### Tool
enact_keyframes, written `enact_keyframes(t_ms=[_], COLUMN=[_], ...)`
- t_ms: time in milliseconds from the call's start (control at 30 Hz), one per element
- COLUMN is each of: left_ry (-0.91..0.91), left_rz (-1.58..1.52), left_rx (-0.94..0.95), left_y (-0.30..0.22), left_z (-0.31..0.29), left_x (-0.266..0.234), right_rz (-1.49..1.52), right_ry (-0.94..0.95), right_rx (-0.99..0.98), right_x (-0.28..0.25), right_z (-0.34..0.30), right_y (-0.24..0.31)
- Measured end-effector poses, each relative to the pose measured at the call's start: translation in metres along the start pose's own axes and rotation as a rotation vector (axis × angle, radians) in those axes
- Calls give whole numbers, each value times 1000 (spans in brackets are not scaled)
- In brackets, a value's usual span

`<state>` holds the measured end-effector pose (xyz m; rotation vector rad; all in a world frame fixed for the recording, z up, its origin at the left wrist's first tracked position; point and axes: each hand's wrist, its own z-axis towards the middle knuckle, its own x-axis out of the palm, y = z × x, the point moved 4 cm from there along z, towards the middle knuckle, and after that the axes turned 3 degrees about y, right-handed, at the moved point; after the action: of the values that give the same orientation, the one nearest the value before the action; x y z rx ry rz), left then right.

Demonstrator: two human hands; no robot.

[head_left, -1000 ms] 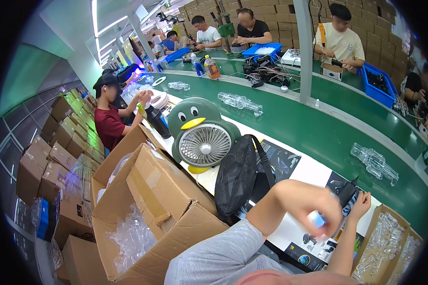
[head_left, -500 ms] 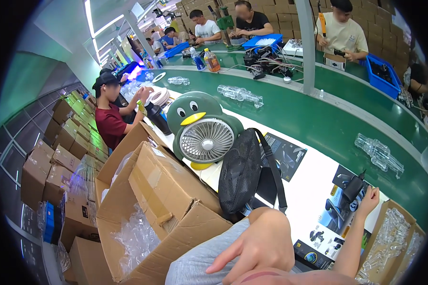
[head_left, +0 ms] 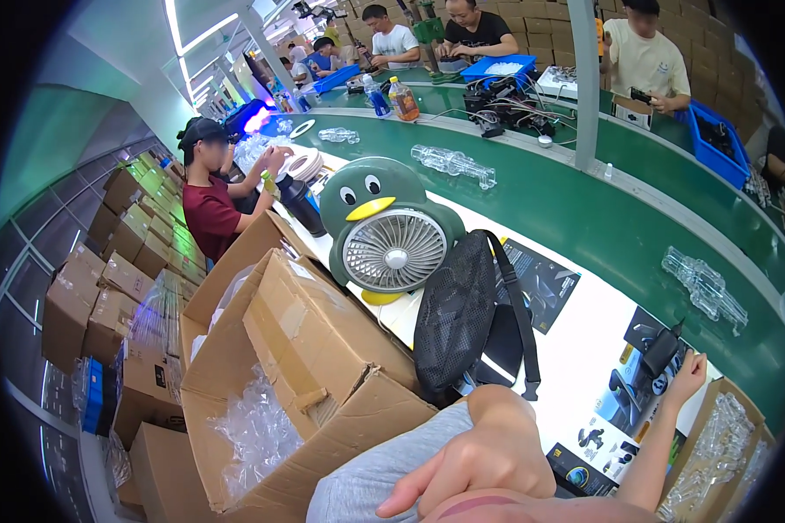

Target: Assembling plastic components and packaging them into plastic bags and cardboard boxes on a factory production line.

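Observation:
Low in the middle, my left hand [head_left: 480, 462] is bent down beside my grey-clad leg [head_left: 366, 471]. One digit stretches out to the left; the other fingers are partly hidden, and I see nothing held. At the right, my right hand [head_left: 690, 375] is curled on the white tabletop, and what it may enclose is hidden. Just left of it lies a black block-shaped device [head_left: 659, 350] with a short cable, on top of printed packaging [head_left: 619, 392]. A black mesh bag [head_left: 453, 322] with a strap lies beyond my left hand.
A green penguin-shaped fan [head_left: 394, 244] stands behind the bag. Open cardboard box [head_left: 340, 436] with clear plastic sits at left. Another box [head_left: 693, 444] holds clear parts at right. Clear plastic toys [head_left: 705, 288] lie on the green conveyor [head_left: 567, 227]. Several people work around it.
The whole view has shifted slightly, so things appear a little farther right. Less of my left hand's lower finger shows. My right hand stays beside the black device.

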<state>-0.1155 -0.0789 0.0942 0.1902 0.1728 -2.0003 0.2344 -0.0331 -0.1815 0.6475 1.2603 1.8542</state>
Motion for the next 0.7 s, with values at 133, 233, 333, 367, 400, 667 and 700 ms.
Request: enact_keyframes(t_ms=[133, 233, 333, 367, 400, 667, 700], left_ry=[-1, 30, 16, 13, 11, -4, -8], left_rz=[-11, 60, 41, 28, 16, 3, 4], left_rx=[17, 97, 34, 18, 1, 0, -3], left_y=[2, -1, 0, -2, -4, 0, -1], left_z=[4, 8, 11, 10, 8, 4, 3], left_x=[-5, -5, -3, -3, -2, -2, -2], right_rz=[-20, 21, -12, -14, -1, 11, 9], right_ry=[-4, -2, -5, 1, 5, 6, 9], right_rx=[1, 14, 18, 19, 20, 42, 34], right_x=[-3, -2, 2, 5, 8, 1, 1], right_z=[2, 1, 0, -1, -2, -1, -1], right_y=[-3, -2, 4, 3, 2, -1, -2])
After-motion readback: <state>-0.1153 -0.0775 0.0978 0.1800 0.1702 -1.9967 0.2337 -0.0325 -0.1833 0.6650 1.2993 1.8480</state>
